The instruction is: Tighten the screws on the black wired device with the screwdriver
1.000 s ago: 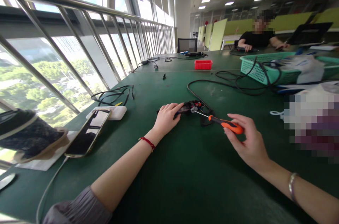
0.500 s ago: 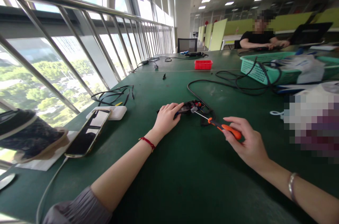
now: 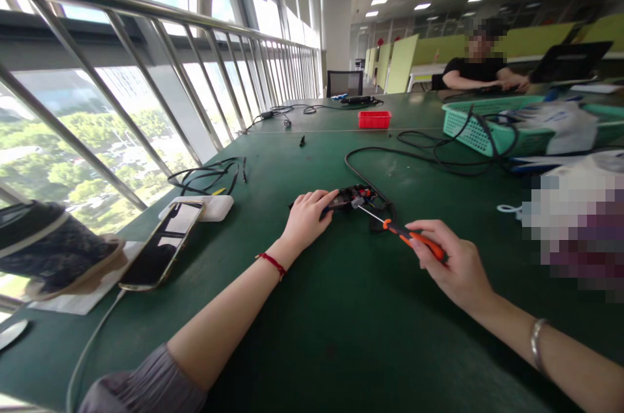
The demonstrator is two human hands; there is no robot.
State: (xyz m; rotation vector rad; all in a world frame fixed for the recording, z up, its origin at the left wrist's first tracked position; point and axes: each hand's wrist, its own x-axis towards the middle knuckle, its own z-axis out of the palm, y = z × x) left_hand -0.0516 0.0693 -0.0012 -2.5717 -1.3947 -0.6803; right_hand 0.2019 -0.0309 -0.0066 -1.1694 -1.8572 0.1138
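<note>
On the green table [image 3: 351, 335] lies a small black electronic part [image 3: 351, 196] with coloured wires and a black cable running from it. My left hand [image 3: 307, 218] rests on its left end, fingers curled over it and holding it down. My right hand [image 3: 455, 263] grips an orange-handled screwdriver [image 3: 414, 239]. The screwdriver's thin metal shaft reaches left and its tip touches the part's right side.
A phone [image 3: 163, 244] leans on a white power bank [image 3: 214, 206] at the left, near a cable bundle [image 3: 209, 173]. A red bin [image 3: 374, 119] and a teal basket [image 3: 480, 123] stand farther back. Another person [image 3: 480, 68] sits at the far table. A railing runs along the left.
My right hand has dropped slightly and closed more over the screwdriver handle, tilting it a little. My left hand and the part have stayed put. The far person's arms have shifted.
</note>
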